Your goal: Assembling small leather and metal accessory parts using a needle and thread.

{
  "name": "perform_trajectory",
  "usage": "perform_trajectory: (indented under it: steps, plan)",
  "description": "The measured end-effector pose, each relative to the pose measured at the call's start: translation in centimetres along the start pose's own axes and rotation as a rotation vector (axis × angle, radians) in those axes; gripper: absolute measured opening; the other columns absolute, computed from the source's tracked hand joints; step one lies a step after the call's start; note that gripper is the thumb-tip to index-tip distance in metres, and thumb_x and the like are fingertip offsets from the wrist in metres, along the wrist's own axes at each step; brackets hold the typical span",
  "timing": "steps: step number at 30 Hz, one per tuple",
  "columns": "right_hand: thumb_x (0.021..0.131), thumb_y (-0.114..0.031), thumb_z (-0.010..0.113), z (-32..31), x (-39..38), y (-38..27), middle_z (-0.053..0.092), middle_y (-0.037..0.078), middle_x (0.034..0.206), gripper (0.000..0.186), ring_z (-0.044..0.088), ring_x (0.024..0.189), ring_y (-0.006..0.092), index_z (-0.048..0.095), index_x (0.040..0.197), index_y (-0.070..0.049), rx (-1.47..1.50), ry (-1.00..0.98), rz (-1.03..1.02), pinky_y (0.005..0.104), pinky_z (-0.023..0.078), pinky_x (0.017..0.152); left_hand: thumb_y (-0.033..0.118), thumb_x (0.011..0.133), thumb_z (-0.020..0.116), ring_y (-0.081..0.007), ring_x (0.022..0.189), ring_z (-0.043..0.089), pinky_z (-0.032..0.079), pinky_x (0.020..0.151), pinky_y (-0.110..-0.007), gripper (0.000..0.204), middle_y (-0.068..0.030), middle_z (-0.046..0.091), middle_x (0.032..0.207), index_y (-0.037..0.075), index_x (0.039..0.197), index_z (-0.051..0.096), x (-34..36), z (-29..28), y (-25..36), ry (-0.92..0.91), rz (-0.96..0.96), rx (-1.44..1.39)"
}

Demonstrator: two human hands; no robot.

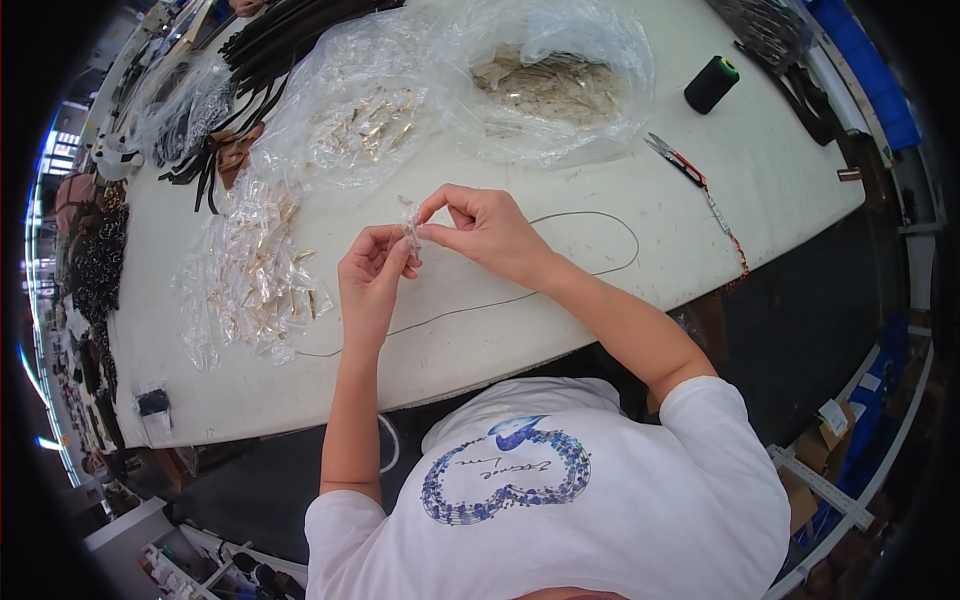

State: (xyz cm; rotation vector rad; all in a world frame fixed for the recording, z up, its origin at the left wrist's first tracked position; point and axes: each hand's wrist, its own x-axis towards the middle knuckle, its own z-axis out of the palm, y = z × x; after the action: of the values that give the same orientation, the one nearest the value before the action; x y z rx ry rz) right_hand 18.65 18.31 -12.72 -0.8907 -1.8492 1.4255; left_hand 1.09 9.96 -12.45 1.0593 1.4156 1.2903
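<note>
In the head view, the left hand [368, 268] and right hand [492, 228] pinch a small clear plastic piece [411, 226], toward half past ten from centre. A light, steady grip should serve best, keeping clear of the dark cord [637, 247] looping toward three o'clock across the surface [690, 235].

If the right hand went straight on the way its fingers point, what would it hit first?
The right hand would first meet the small clear packet at its fingertips, then probably the left hand, though depth is unclear.
</note>
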Motion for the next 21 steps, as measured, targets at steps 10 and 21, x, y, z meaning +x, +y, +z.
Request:
perform_trajectory:
  steps: [10,21]
  plan:
    - [0.085,-0.022,0.066,2.7,-5.0,0.9,0.060,0.012,0.060,0.016,0.060,0.055,0.0272,0.066,0.092,-0.007,-0.124,0.208,-0.160,0.0374,0.046,0.055,0.007,0.098,0.057,-0.0089,0.078,0.062,0.053,0.068,-0.023,0.012,-0.0051,0.065,0.090,-0.002,0.102,0.062,-3.5,0.9,-0.4,-0.041,0.096,0.232]
    - [0.082,-0.024,0.067,2.6,-11.5,0.9,0.047,0.005,0.049,0.022,0.052,0.047,0.0249,0.055,0.090,-0.008,-0.076,0.303,-0.025,0.0392,0.040,0.050,0.013,0.099,0.056,-0.0054,0.065,0.052,0.040,0.055,-0.019,0.016,-0.0017,0.062,0.085,0.001,0.106,0.065,-4.7,2.3,-0.4,-0.057,0.065,0.307]
